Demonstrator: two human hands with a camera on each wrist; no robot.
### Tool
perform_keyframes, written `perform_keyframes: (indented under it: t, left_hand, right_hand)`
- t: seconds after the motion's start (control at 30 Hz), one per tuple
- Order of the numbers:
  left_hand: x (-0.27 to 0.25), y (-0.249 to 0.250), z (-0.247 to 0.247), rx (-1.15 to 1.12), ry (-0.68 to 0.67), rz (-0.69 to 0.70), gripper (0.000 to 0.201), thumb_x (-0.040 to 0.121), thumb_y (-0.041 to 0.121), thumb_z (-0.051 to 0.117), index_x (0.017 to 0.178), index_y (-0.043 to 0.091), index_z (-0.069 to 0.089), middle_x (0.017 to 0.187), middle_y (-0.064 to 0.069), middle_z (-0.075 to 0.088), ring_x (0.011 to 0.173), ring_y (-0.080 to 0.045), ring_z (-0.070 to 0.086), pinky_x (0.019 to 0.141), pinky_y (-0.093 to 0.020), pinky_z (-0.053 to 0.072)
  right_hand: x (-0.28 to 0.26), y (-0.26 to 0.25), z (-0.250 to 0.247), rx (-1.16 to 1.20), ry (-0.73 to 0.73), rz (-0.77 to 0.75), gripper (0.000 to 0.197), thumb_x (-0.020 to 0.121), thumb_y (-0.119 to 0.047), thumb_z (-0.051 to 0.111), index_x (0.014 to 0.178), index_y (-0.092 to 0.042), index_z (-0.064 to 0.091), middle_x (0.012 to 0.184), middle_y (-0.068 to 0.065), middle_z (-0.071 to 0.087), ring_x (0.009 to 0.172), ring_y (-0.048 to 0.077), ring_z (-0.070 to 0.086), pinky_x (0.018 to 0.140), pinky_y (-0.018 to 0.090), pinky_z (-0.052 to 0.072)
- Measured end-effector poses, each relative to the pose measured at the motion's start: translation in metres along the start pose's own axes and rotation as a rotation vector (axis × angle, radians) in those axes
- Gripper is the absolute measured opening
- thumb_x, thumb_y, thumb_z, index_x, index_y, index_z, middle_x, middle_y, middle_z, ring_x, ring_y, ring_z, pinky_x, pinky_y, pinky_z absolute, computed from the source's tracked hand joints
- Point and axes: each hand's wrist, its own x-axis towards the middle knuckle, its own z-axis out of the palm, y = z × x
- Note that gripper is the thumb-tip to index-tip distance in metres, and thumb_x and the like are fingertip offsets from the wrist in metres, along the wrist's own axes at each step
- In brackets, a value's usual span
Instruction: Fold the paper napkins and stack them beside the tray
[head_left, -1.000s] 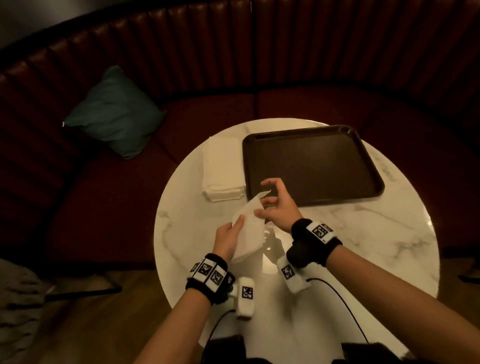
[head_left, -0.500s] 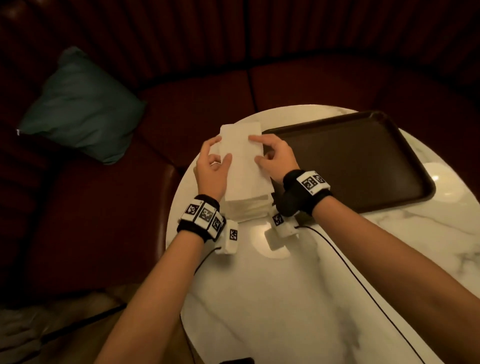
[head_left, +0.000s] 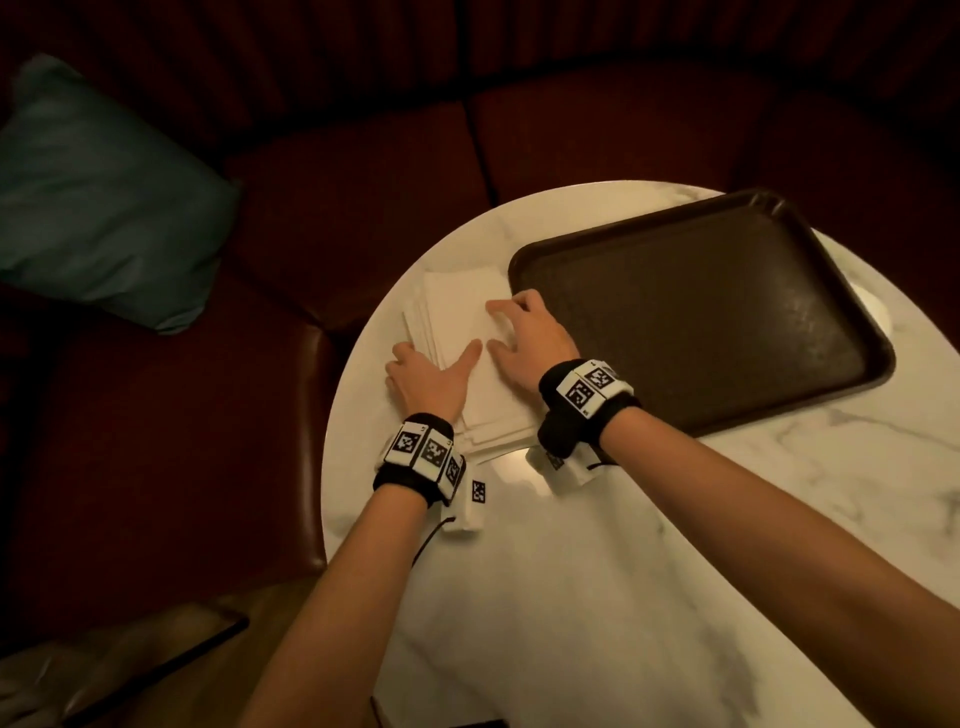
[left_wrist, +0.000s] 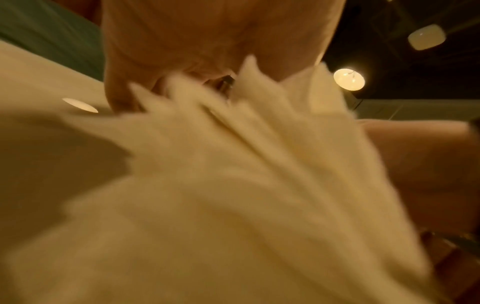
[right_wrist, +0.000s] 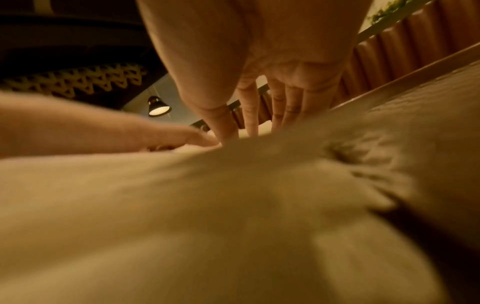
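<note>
Napkin stack (head_left: 462, 332) on worktop (head_left: 623, 571), touching tray (head_left: 701, 312); left hand (head_left: 431, 379), right hand (head_left: 530, 338) flat, fingers spread, pressing stack.

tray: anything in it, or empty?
Empty. The head view shows the tray bare inside; the napkin stack lies beside it on the table.

No readable text anywhere you look. Only black-and-white square code markers on your left wrist band (head_left: 423, 451) and right wrist band (head_left: 587, 389), plus one each on the small white camera blocks below them; no letters or numbers legible.
</note>
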Motion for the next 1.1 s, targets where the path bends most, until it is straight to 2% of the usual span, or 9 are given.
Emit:
perform_keyframes:
  t: [0.2, 0.37, 0.47, 0.6, 0.7, 0.77, 0.87, 1.0, 1.1]
  left_hand:
    - [-0.004, 0.008, 0.0, -0.214, 0.005, -0.127, 0.072, 0.069, 0.033, 0.086, 0.122, 0.002, 0.048, 0.124, -0.014, 0.058, 0.11, -0.031, 0.059, 0.085, -0.028, 0.048]
    - [0.012, 0.019, -0.012, -0.368, -0.129, -0.29, 0.071, 0.055, 0.025, 0.092, 0.107, 0.008, 0.047, 0.11, -0.009, 0.062, 0.096, -0.03, 0.064, 0.085, -0.044, 0.057]
    - [0.012, 0.026, -0.015, -0.405, -0.212, -0.318, 0.083, 0.045, 0.024, 0.094, 0.113, 0.007, 0.05, 0.105, -0.013, 0.067, 0.087, -0.031, 0.069, 0.078, -0.048, 0.059]
    - [0.007, 0.029, -0.018, -0.422, -0.29, -0.337, 0.077, 0.054, 0.018, 0.091, 0.12, 0.004, 0.054, 0.101, -0.014, 0.07, 0.084, -0.031, 0.07, 0.073, -0.044, 0.06]
    - [0.003, 0.027, -0.025, -0.436, -0.287, -0.324, 0.073, 0.059, 0.013, 0.089, 0.122, 0.003, 0.053, 0.102, -0.015, 0.069, 0.084, -0.03, 0.07, 0.066, -0.039, 0.06]
    - [0.0, 0.025, -0.031, -0.447, -0.285, -0.31, 0.071, 0.061, 0.014, 0.088, 0.122, 0.004, 0.055, 0.101, -0.014, 0.07, 0.083, -0.029, 0.07, 0.059, -0.035, 0.058]
    - [-0.005, 0.02, -0.037, -0.462, -0.273, -0.276, 0.068, 0.063, 0.016, 0.088, 0.121, 0.006, 0.053, 0.103, -0.012, 0.069, 0.085, -0.027, 0.069, 0.063, -0.036, 0.057]
    - [-0.015, 0.027, -0.031, -0.577, -0.299, -0.194, 0.052, 0.07, 0.015, 0.085, 0.116, 0.008, 0.062, 0.102, -0.01, 0.071, 0.089, -0.026, 0.07, 0.068, -0.036, 0.058]
    - [-0.022, 0.041, -0.016, -0.7, -0.377, -0.163, 0.056, 0.072, 0.021, 0.084, 0.122, 0.011, 0.06, 0.109, -0.012, 0.071, 0.098, -0.029, 0.07, 0.08, -0.046, 0.058]
  right_hand:
    - [-0.009, -0.002, 0.008, -0.012, -0.05, 0.008, 0.054, 0.096, -0.032, 0.052, 0.146, -0.021, 0.034, 0.142, 0.005, 0.031, 0.11, 0.031, 0.056, 0.094, 0.04, 0.047]
    - [-0.008, 0.001, 0.008, 0.051, -0.048, 0.026, 0.054, 0.096, -0.031, 0.052, 0.146, -0.022, 0.035, 0.143, 0.003, 0.032, 0.112, 0.031, 0.055, 0.097, 0.038, 0.045]
    - [-0.008, 0.003, 0.01, 0.083, -0.079, 0.032, 0.053, 0.098, -0.029, 0.049, 0.148, -0.022, 0.031, 0.144, 0.004, 0.032, 0.115, 0.032, 0.053, 0.1, 0.04, 0.044]
    - [-0.012, 0.004, 0.012, 0.141, -0.125, 0.019, 0.056, 0.098, -0.023, 0.048, 0.15, -0.022, 0.026, 0.145, 0.006, 0.031, 0.118, 0.031, 0.051, 0.102, 0.041, 0.041]
    - [-0.018, 0.008, 0.011, 0.232, -0.109, -0.016, 0.06, 0.095, -0.022, 0.055, 0.149, -0.022, 0.03, 0.142, 0.008, 0.035, 0.122, 0.026, 0.048, 0.103, 0.034, 0.04]
    - [-0.024, 0.01, 0.008, 0.318, -0.045, -0.009, 0.061, 0.091, -0.027, 0.062, 0.145, -0.025, 0.035, 0.132, 0.009, 0.044, 0.112, 0.021, 0.051, 0.097, 0.032, 0.044]
    - [-0.034, 0.007, 0.002, 0.415, 0.002, 0.027, 0.065, 0.087, -0.038, 0.066, 0.143, -0.027, 0.034, 0.122, 0.007, 0.047, 0.1, 0.016, 0.052, 0.086, 0.03, 0.047]
    - [-0.037, 0.013, -0.008, 0.487, -0.015, 0.114, 0.067, 0.087, -0.049, 0.06, 0.144, -0.033, 0.027, 0.136, 0.009, 0.038, 0.126, 0.027, 0.039, 0.105, 0.045, 0.038]
    - [-0.039, 0.025, -0.025, 0.655, -0.052, 0.145, 0.068, 0.085, -0.06, 0.054, 0.142, -0.039, 0.024, 0.138, 0.006, 0.043, 0.122, 0.025, 0.049, 0.104, 0.048, 0.042]
